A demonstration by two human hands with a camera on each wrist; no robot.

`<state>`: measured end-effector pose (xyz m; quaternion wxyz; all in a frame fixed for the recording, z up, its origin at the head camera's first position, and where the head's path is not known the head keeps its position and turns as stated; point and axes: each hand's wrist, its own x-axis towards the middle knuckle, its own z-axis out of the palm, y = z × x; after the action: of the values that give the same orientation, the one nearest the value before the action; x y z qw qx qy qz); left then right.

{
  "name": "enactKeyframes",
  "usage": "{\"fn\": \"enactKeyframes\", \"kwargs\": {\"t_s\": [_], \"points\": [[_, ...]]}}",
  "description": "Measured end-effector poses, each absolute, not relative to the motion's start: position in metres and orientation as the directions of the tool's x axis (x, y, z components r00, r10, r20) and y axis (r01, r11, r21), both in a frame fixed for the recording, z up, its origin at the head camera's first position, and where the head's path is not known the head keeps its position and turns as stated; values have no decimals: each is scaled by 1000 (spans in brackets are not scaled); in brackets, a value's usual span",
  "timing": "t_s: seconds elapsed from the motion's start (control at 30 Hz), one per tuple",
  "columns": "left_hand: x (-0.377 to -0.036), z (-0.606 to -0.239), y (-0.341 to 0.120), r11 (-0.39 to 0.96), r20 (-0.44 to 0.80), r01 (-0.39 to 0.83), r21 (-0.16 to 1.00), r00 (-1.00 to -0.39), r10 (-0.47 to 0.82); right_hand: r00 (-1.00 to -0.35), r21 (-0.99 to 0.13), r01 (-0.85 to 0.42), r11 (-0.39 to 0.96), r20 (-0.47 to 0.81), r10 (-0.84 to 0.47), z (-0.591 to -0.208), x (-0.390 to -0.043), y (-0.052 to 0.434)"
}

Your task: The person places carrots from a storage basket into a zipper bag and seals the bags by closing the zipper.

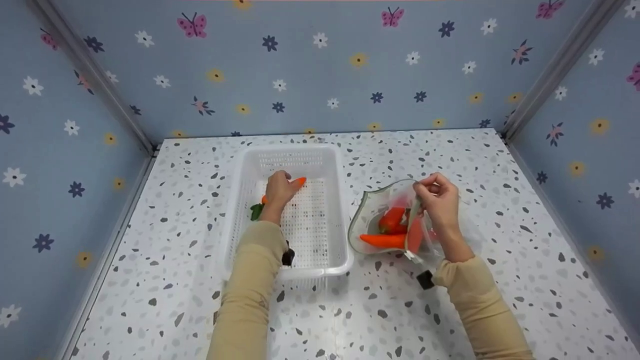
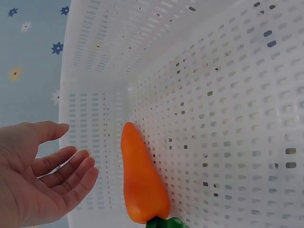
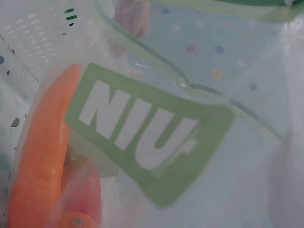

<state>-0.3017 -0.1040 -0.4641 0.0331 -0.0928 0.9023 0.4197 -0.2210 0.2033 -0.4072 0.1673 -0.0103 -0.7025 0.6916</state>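
Note:
An orange carrot (image 2: 142,175) with a green top lies on the floor of a white perforated basket (image 1: 338,210). My left hand (image 1: 281,192) is over it, thumb and fingers apart with nothing between them, as the left wrist view shows. My right hand (image 1: 441,197) pinches the rim of a clear zip bag (image 1: 356,225), whose mouth gapes toward the basket. Inside the bag lie a long orange carrot-shaped piece (image 1: 382,241) and a red pepper (image 1: 391,220). A green label (image 3: 156,137) on the bag fills much of the right wrist view.
Bag and basket stand side by side on a speckled white tabletop (image 1: 375,315). Flower-patterned blue panels (image 1: 320,70) rise at the back and both sides. A small black piece (image 1: 425,280) shows at the right sleeve.

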Motion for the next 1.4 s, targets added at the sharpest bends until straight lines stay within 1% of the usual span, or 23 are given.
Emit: {"fn": "enactKeyframes", "kwargs": {"t_s": [0.1, 0.27, 0.37, 0.5, 0.67, 0.87, 1.1, 1.4], "points": [[-304, -469, -107, 624, -164, -229, 747, -973, -161, -947, -979, -201, 43, 205, 246, -406, -220, 204], [-307, -478, -114, 642, -172, -245, 727, -969, -175, -950, -978, -206, 15, 203, 238, -399, -216, 202], [-307, -482, -117, 644, -201, -274, 714, -962, -186, -950, -979, -204, 21, 203, 238, -394, -213, 201], [-306, -488, -121, 637, -235, -314, 704, -950, -208, -950, -980, -201, 18, 199, 241, -400, -217, 202], [-304, -493, -126, 627, -256, -335, 703, -942, -216, -943, -976, -218, 18, 215, 255, -407, -221, 204], [-303, -499, -127, 648, -251, -334, 684, -942, -221, -944, -977, -211, 27, 211, 253, -407, -222, 206], [-301, -503, -130, 658, -288, -363, 659, -931, -226, -942, -974, -225, 31, 225, 249, -408, -222, 206], [-302, -504, -131, 685, -244, -316, 656, -948, -204, -939, -971, -240, 15, 235, 252, -409, -222, 204]]}}
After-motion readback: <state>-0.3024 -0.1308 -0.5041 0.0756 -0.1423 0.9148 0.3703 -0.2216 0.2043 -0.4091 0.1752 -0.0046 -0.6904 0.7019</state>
